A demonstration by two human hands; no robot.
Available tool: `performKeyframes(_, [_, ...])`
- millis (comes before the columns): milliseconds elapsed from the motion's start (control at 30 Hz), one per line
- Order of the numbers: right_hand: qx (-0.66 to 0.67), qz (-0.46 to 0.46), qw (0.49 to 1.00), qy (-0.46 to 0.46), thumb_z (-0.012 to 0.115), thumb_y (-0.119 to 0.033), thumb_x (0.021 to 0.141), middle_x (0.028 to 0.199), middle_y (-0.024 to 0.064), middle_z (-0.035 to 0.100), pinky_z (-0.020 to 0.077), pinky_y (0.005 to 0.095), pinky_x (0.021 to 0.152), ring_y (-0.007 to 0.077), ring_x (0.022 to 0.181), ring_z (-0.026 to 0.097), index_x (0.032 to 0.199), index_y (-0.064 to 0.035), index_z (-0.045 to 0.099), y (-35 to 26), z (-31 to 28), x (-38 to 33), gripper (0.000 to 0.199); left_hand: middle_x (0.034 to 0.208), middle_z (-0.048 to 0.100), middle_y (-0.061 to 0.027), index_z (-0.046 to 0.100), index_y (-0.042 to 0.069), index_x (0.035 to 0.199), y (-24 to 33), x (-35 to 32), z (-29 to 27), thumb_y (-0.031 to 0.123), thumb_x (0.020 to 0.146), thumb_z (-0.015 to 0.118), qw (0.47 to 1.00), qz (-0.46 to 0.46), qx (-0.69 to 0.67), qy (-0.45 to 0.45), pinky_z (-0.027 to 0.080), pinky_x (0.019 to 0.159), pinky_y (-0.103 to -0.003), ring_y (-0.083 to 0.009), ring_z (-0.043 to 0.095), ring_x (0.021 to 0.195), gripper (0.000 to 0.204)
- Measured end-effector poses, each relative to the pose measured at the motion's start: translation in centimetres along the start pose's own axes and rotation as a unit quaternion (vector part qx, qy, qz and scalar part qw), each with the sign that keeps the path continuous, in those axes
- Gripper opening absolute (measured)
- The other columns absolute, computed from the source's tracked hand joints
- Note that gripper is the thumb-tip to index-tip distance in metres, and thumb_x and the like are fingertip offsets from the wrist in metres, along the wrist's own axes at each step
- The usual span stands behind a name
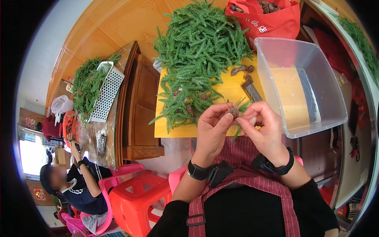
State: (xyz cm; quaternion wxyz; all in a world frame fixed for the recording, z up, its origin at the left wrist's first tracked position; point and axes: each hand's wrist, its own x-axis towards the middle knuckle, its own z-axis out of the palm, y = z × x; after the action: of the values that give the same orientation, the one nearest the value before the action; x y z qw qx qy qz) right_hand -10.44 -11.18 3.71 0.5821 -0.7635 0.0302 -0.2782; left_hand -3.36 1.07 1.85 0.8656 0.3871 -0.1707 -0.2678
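Note:
Close in front of my chest, a small brown pine cone [233,112] sits between my two hands. My left hand [213,125] pinches it between thumb and fingers, and a thin dark wire sticks up beside it. My right hand [263,125] closes its fingertips at the cone's right side, around the stem of a green artificial sprig [244,106]; the exact grip is partly hidden. Just beyond my hands lies a large heap of green artificial sprigs [201,43] on the yellow table [173,131], with pine cones [190,110] among its near sprigs.
A clear plastic bin [272,71] overhangs the table's right side. Behind it stands a red bag [272,23] of cones. Loose cones [241,70] and a dark bundle [251,91] lie beside the bin. Leftward are a red stool [136,201] and a person [79,185] at another table.

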Motion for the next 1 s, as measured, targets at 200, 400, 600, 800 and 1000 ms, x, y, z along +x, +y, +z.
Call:
performKeyframes(200, [0.082, 0.087, 0.993, -0.009, 0.061, 0.006, 0.077, 0.069, 0.0026, 0.054, 0.0432, 0.0165, 0.044, 0.0061, 0.052, 0.055, 0.088, -0.0024, 0.043, -0.9, -0.1, 0.1, 0.022, 0.103, 0.058, -0.0081, 0.052, 0.002, 0.106, -0.1, 0.0, 0.0, 0.003, 0.086, 0.052, 0.999, -0.013, -0.033, -0.002, 0.051, 0.077, -0.029, -0.0169, 0.058, 0.093, 0.020])
performKeyframes(400, [0.067, 0.053, 0.996, 0.021, 0.065, 0.002, 0.075, 0.063, 0.0032, 0.057, 0.0416, 0.0182, 0.043, 0.0066, 0.051, 0.057, 0.085, -0.0014, 0.048, -0.6, -0.2, 0.1, 0.020, 0.103, 0.057, -0.0089, 0.050, 0.003, 0.106, -0.1, 0.0, -0.2, 0.006, 0.088, 0.049, 0.999, -0.021, -0.028, -0.001, 0.051, 0.076, -0.029, -0.0173, 0.058, 0.093, 0.018])
performKeyframes(600, [0.094, 0.085, 0.992, 0.011, 0.065, 0.002, 0.075, 0.061, 0.0031, 0.057, 0.0427, 0.0185, 0.046, 0.0069, 0.052, 0.058, 0.085, -0.0013, 0.048, -0.8, -0.3, 0.3, 0.020, 0.105, 0.056, -0.0137, 0.049, 0.002, 0.098, 0.2, 0.2, 0.1, 0.007, 0.088, 0.049, 1.000, 0.010, -0.008, -0.018, 0.051, 0.071, -0.027, -0.0156, 0.058, 0.086, 0.011])
performKeyframes(800, [0.066, 0.053, 0.995, -0.048, 0.061, 0.007, 0.076, 0.068, 0.0022, 0.056, 0.0459, 0.0175, 0.050, 0.0069, 0.059, 0.058, 0.083, -0.0001, 0.049, -0.5, -1.0, 0.4, 0.016, 0.101, 0.057, -0.0143, 0.049, 0.003, 0.097, 0.4, 0.2, 0.1, 0.007, 0.086, 0.051, 0.998, 0.002, 0.045, -0.033, 0.049, 0.068, -0.024, -0.0142, 0.057, 0.083, 0.011])
performKeyframes(1000, [-0.029, 0.013, 0.999, -0.035, 0.065, 0.006, 0.071, 0.067, 0.0013, 0.052, 0.0409, 0.0194, 0.053, 0.0057, 0.060, 0.052, 0.081, 0.0002, 0.058, -1.4, -1.0, 0.3, 0.013, 0.100, 0.058, -0.0145, 0.050, 0.005, 0.096, 0.5, 0.2, -0.3, 0.007, 0.086, 0.052, 0.998, -0.033, -0.047, -0.004, 0.048, 0.071, -0.024, -0.0156, 0.057, 0.083, 0.011])
